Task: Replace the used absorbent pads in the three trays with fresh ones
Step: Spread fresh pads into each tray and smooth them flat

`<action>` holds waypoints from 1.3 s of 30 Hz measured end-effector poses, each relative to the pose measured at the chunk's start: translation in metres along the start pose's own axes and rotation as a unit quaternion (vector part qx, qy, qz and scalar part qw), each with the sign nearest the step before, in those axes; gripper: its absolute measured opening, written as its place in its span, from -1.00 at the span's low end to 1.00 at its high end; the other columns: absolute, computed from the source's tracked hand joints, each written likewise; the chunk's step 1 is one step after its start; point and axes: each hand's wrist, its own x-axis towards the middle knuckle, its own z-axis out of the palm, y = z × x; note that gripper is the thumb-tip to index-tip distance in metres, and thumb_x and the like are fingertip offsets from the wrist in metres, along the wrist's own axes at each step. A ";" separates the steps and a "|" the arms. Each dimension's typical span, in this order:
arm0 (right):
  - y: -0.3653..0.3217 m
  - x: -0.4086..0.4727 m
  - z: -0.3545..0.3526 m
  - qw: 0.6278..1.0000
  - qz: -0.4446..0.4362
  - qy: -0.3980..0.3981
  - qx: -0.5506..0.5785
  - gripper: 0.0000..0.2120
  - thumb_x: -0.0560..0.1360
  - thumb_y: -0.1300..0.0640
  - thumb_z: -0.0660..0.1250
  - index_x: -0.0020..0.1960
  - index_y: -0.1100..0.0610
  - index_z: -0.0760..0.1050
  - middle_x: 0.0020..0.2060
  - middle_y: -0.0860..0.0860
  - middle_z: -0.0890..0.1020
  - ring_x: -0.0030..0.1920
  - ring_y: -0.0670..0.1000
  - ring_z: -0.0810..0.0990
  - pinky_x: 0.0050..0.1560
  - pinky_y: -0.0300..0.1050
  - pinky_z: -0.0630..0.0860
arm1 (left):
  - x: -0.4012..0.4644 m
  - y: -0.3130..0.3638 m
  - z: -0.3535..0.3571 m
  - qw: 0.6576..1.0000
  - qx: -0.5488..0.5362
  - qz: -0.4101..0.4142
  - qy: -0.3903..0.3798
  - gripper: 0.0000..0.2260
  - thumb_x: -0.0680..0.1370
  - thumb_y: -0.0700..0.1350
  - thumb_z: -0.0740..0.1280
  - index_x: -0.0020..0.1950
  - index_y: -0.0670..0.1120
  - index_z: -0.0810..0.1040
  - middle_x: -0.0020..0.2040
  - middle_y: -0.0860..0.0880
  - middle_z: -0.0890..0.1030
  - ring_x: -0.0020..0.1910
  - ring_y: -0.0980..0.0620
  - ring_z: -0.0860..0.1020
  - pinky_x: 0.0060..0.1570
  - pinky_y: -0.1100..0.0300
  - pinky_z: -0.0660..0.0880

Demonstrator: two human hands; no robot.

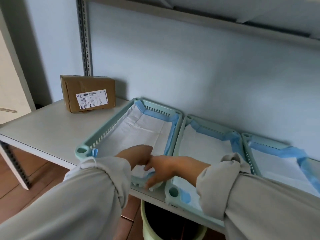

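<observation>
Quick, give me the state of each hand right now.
Left hand: inside the leftmost tray on its pad; grip cannot be told.
Right hand: fingers curled over that tray's near rim and pad edge.

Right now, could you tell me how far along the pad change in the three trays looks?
All three trays hold white, blue-edged pads; I cannot tell which are fresh. Both hands are at the near edge of the left tray: the right hand curls over the pad's edge at the rim, the left hand beside it. The middle tray and right tray are untouched. A green bin waits below the shelf.
</observation>
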 end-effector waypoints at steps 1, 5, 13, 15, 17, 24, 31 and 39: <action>0.006 -0.005 -0.003 1.000 0.010 0.016 0.018 -0.40 0.48 -0.09 0.38 0.43 0.14 0.34 0.37 0.06 0.43 0.35 0.09 0.41 0.37 -0.02 0.34 | -0.001 0.008 -0.002 1.000 -0.011 0.009 0.009 -0.54 0.63 -0.10 0.17 0.52 -0.13 0.19 0.49 -0.12 0.31 0.45 -0.09 0.32 0.44 0.05 0.24; 0.037 -0.032 -0.005 0.993 0.068 0.081 0.051 -0.42 0.48 -0.02 0.39 0.42 0.14 0.34 0.29 0.07 0.48 0.21 0.08 0.49 0.22 -0.08 0.41 | -0.018 0.041 -0.002 0.997 -0.067 0.037 0.009 -0.58 0.65 -0.06 0.13 0.48 -0.15 0.27 0.47 -0.13 0.34 0.43 -0.10 0.34 0.42 0.06 0.25; 0.059 -0.076 0.055 0.987 0.126 -0.095 -0.022 -0.37 0.56 -0.09 0.25 0.50 0.19 0.18 0.40 0.16 0.36 0.33 0.17 0.43 0.12 -0.04 0.39 | -0.035 0.068 0.027 0.995 -0.096 0.016 -0.026 -0.54 0.64 0.01 0.12 0.49 -0.15 0.17 0.46 -0.20 0.32 0.41 -0.14 0.34 0.43 0.02 0.26; 0.060 -0.079 0.063 0.991 0.119 -0.059 -0.022 -0.48 0.58 -0.03 0.22 0.46 0.17 0.26 0.36 0.17 0.42 0.30 0.18 0.45 0.17 0.00 0.41 | -0.037 0.070 0.026 0.994 -0.104 0.009 -0.031 -0.50 0.64 0.02 0.10 0.53 -0.12 0.09 0.49 -0.19 0.27 0.45 -0.14 0.30 0.46 0.02 0.21; 0.062 -0.078 0.068 0.992 0.124 -0.012 -0.036 -0.57 0.57 0.02 0.21 0.37 0.19 0.37 0.28 0.19 0.48 0.24 0.20 0.49 0.17 0.00 0.42 | -0.038 0.073 0.028 0.993 -0.110 0.007 -0.032 -0.54 0.65 0.02 0.08 0.51 -0.11 0.14 0.47 -0.19 0.32 0.42 -0.14 0.34 0.44 0.02 0.24; 0.083 -0.082 0.075 0.990 0.128 0.022 -0.055 -0.64 0.57 0.05 0.18 0.29 0.20 0.44 0.18 0.20 0.54 0.15 0.21 0.54 0.08 -0.02 0.44 | -0.038 0.087 0.030 0.995 -0.081 0.010 -0.054 -0.55 0.63 0.05 0.11 0.46 -0.14 0.24 0.45 -0.17 0.35 0.41 -0.13 0.36 0.42 0.03 0.27; 0.091 -0.074 0.079 0.992 0.119 0.027 -0.019 -0.52 0.53 -0.14 0.25 0.31 0.15 0.43 0.22 0.14 0.54 0.18 0.17 0.53 0.04 -0.01 0.40 | -0.036 0.090 0.031 0.997 -0.062 -0.005 -0.040 -0.40 0.63 0.05 0.13 0.56 -0.07 -0.09 0.45 -0.21 0.32 0.37 -0.14 0.40 0.40 0.04 0.31; 0.147 -0.132 0.064 0.975 0.184 0.108 0.065 -0.41 0.54 -0.17 0.24 0.44 0.12 0.28 0.39 0.10 0.39 0.35 0.13 0.39 0.33 0.05 0.37 | -0.048 0.169 0.024 0.991 0.070 0.113 0.021 -0.43 0.62 0.08 0.13 0.57 -0.04 0.01 0.55 -0.12 0.11 0.52 -0.11 0.16 0.47 0.00 0.16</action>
